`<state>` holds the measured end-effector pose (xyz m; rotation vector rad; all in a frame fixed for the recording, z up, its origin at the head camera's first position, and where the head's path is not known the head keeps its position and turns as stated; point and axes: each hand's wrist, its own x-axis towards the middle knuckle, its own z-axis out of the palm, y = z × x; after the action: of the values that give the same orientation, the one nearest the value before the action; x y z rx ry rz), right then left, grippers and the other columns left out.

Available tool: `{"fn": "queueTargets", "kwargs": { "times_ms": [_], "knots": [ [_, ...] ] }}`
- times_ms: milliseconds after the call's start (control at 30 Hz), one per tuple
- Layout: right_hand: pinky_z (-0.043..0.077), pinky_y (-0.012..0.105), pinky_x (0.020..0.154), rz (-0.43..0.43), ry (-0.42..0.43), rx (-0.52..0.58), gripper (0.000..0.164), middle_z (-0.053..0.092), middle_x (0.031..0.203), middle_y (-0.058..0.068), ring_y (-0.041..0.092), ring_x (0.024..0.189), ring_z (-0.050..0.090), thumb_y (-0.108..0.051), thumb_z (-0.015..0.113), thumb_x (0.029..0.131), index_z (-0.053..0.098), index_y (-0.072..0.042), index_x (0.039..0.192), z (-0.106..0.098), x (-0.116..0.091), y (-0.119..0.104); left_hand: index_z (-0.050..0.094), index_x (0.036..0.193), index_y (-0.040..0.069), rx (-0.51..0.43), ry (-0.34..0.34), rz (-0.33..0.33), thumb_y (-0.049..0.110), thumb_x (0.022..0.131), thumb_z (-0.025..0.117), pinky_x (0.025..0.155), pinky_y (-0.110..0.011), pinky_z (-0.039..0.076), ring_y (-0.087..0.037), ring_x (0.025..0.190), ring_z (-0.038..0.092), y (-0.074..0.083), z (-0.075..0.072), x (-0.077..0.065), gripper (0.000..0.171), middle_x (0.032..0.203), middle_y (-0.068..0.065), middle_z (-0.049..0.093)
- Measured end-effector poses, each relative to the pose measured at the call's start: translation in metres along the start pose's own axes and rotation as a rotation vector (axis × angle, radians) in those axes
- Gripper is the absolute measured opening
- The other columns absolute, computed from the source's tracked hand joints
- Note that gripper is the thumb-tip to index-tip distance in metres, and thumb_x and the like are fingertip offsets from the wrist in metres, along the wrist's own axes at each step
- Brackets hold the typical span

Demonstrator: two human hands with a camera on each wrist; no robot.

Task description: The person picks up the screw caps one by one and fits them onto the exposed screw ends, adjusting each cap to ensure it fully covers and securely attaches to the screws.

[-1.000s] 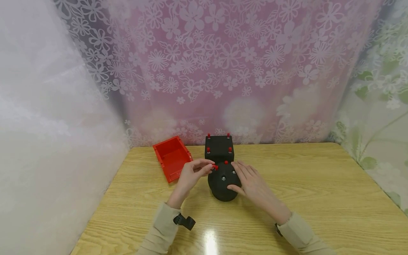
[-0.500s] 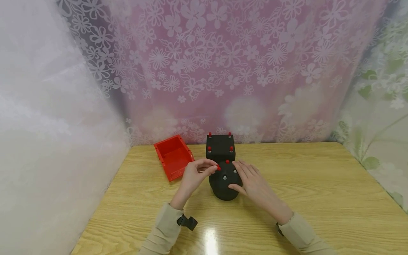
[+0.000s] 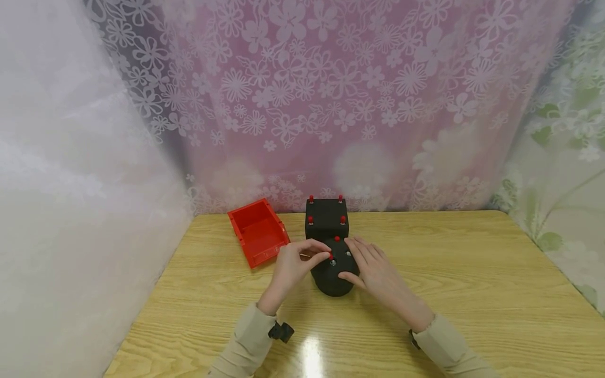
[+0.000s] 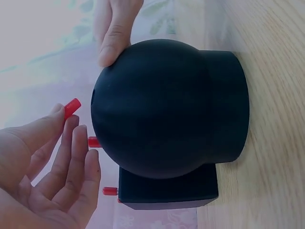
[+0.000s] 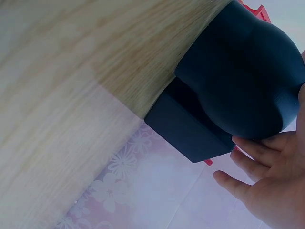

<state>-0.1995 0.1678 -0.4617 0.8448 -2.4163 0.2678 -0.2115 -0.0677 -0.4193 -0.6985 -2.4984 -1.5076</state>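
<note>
My left hand (image 3: 294,265) pinches a small red cylindrical cap (image 4: 72,108) between thumb and index finger. In the head view it holds the cap just above a silver stud (image 3: 333,262) on the black rounded body (image 3: 331,283); the left wrist view shows the cap apart from that body. My right hand (image 3: 380,278) rests on the right side of the same body, thumb near the front and fingers toward the back. Beside those fingers a second silver stud (image 3: 348,253) shows bare. Another red cap (image 3: 337,238) sits at the back of the rounded top.
Behind the rounded body stands a black block (image 3: 326,212) with several red caps on studs at its corners. A red open bin (image 3: 238,239) lies to the left on the wooden table (image 3: 472,294). A floral curtain (image 3: 293,105) hangs behind the table's far edge.
My left hand has moved right and slightly toward me, carrying the red cap from the body's left back side to above the middle stud. The right hand stays on the body.
</note>
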Motion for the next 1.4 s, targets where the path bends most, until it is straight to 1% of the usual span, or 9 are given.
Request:
{"fn": "queueTargets", "kwargs": {
  "times_ms": [233,333,500,700,867,1033,1233,1333,1400],
  "knots": [
    [0.046,0.056,0.105,-0.012,0.01,-0.008,0.09,0.056,0.141,0.026,0.039,0.133,0.052,-0.068,0.025,0.1,0.046,0.007,0.147,0.0,0.0,0.0,0.081,0.1,0.016,0.091,0.025,0.094,0.02,0.089,0.08,0.07,-0.019,0.057,-0.008,0.074,0.07,0.002,0.007,-0.003,0.013,0.093,0.003,0.077],
    [0.046,0.056,0.105,-0.005,-0.001,-0.003,0.09,0.056,0.142,0.025,0.039,0.134,0.051,-0.068,0.024,0.1,0.045,0.006,0.147,0.0,0.0,0.0,0.081,0.1,0.016,0.123,0.028,0.114,0.018,0.087,0.081,0.068,-0.018,0.056,-0.007,0.072,0.068,0.004,0.007,-0.004,0.013,0.092,0.002,0.076],
    [0.044,0.057,0.106,0.024,-0.048,0.017,0.091,0.053,0.146,0.024,0.038,0.137,0.049,-0.069,0.022,0.1,0.043,0.004,0.15,-0.003,0.0,-0.001,0.081,0.1,0.016,0.173,0.019,0.12,0.018,0.088,0.081,0.068,-0.023,0.058,-0.006,0.071,0.065,0.008,0.007,-0.005,0.012,0.09,0.002,0.074],
    [0.043,0.057,0.108,0.031,-0.063,0.019,0.09,0.052,0.147,0.024,0.038,0.137,0.049,-0.069,0.024,0.1,0.042,0.004,0.151,-0.003,0.0,-0.001,0.081,0.1,0.016,0.23,0.013,0.139,0.019,0.088,0.08,0.067,-0.026,0.059,-0.005,0.07,0.064,0.011,0.008,-0.006,0.012,0.09,0.002,0.073],
    [0.043,0.057,0.108,0.034,-0.063,0.026,0.09,0.052,0.147,0.023,0.038,0.137,0.048,-0.069,0.025,0.1,0.042,0.004,0.151,-0.003,0.0,-0.001,0.082,0.1,0.016,0.246,0.019,0.165,0.017,0.087,0.081,0.066,-0.032,0.06,-0.007,0.069,0.062,0.011,0.009,-0.005,0.013,0.088,0.001,0.073],
    [0.044,0.057,0.106,0.018,-0.037,0.015,0.091,0.053,0.145,0.024,0.038,0.135,0.05,-0.068,0.022,0.1,0.044,0.005,0.149,-0.002,0.0,-0.001,0.082,0.099,0.014,0.263,0.027,0.19,0.016,0.086,0.082,0.066,-0.031,0.06,-0.008,0.07,0.064,0.01,0.011,-0.005,0.013,0.088,0.001,0.074],
    [0.045,0.057,0.105,0.006,-0.015,0.008,0.091,0.055,0.143,0.025,0.039,0.134,0.051,-0.068,0.024,0.1,0.045,0.006,0.148,-0.002,0.0,-0.001,0.08,0.1,0.013,0.269,0.025,0.178,0.015,0.084,0.083,0.069,-0.03,0.06,-0.01,0.073,0.067,0.011,0.011,-0.005,0.017,0.09,0.001,0.075],
    [0.045,0.057,0.105,0.005,-0.013,0.003,0.091,0.054,0.143,0.025,0.04,0.134,0.051,-0.068,0.025,0.1,0.045,0.006,0.148,-0.002,0.0,-0.001,0.079,0.102,0.013,0.266,0.016,0.181,0.017,0.084,0.083,0.069,-0.03,0.06,-0.01,0.073,0.067,0.011,0.009,-0.005,0.019,0.089,0.0,0.074],
    [0.045,0.057,0.105,0.003,-0.011,0.003,0.09,0.055,0.142,0.025,0.039,0.133,0.052,-0.067,0.025,0.1,0.045,0.006,0.148,-0.002,0.0,-0.001,0.079,0.101,0.013,0.262,0.028,0.178,0.019,0.085,0.082,0.068,-0.028,0.06,-0.009,0.073,0.067,0.012,0.006,-0.004,0.017,0.088,0.001,0.074]
  ]
}}
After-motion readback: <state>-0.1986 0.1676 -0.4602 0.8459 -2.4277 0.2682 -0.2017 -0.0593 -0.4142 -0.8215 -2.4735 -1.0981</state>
